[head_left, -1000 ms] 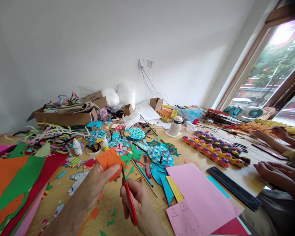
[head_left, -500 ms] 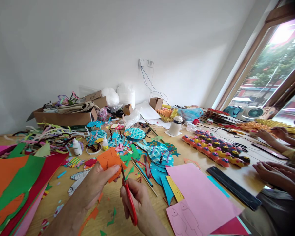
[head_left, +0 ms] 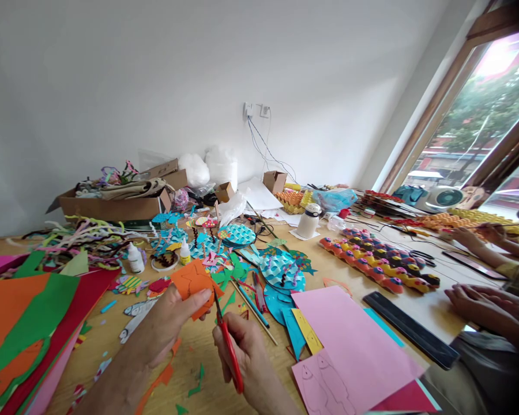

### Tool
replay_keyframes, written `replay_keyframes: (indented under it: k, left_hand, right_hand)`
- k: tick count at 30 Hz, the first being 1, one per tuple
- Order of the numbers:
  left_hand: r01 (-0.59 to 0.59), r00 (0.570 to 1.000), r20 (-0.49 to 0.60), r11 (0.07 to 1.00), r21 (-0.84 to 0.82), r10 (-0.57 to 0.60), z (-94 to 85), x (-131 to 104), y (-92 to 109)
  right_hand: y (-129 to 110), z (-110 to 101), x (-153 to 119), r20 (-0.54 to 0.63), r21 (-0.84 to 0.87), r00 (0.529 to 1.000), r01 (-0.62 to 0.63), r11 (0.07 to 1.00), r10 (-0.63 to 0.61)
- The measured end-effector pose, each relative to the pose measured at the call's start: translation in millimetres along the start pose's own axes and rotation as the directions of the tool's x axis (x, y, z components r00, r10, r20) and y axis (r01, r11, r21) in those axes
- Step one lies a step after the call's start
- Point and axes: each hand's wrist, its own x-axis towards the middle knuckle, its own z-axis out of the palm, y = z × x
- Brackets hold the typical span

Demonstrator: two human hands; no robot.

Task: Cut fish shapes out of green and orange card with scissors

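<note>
My left hand (head_left: 168,323) pinches a piece of orange paper (head_left: 190,280) with dark lines drawn on it. In my right hand (head_left: 244,349) are red-handled scissors (head_left: 230,351), their dark blades pointing up at the paper's right edge. Orange scraps (head_left: 161,377) and green scraps (head_left: 196,381) lie on the table below. Just beyond the paper stand a glue bottle with a yellow label (head_left: 184,252) and a white bottle (head_left: 135,258).
Pink sheets with fish drawings (head_left: 328,377) lie at the right, near a long black case (head_left: 410,328). Coloured paper (head_left: 56,323) is stacked left. Painted egg cartons (head_left: 378,259) and other people's hands (head_left: 488,305) are further right. A cream flask (head_left: 309,222) stands behind.
The scissors and my right hand have shifted very slightly to the right. My left hand and the orange paper stay nearly in place.
</note>
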Motion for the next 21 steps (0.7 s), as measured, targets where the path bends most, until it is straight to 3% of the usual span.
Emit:
replay_keyframes:
  k: [5, 10, 21]
  left_hand:
    - [-0.001, 0.999, -0.041, 0.998, -0.068, -0.002, 4.0, -0.9, 5.0]
    - [-0.053, 0.996, -0.077, 0.998, -0.034, 0.05, 3.6, 0.1, 0.0]
    - [-0.043, 0.997, -0.064, 0.997, -0.061, 0.039, 6.2, -1.0, -4.1]
  right_hand:
    - [0.2, 0.7, 0.2, 0.004, -0.015, 1.0, -0.008, 1.0, 0.008]
    - [-2.7, 4.8, 2.0, 0.009, 0.057, 0.999, -0.052, 0.997, 0.051]
    - [-5.2, 6.2, 0.8, 0.022, 0.124, 0.999, -0.045, 0.991, 0.042]
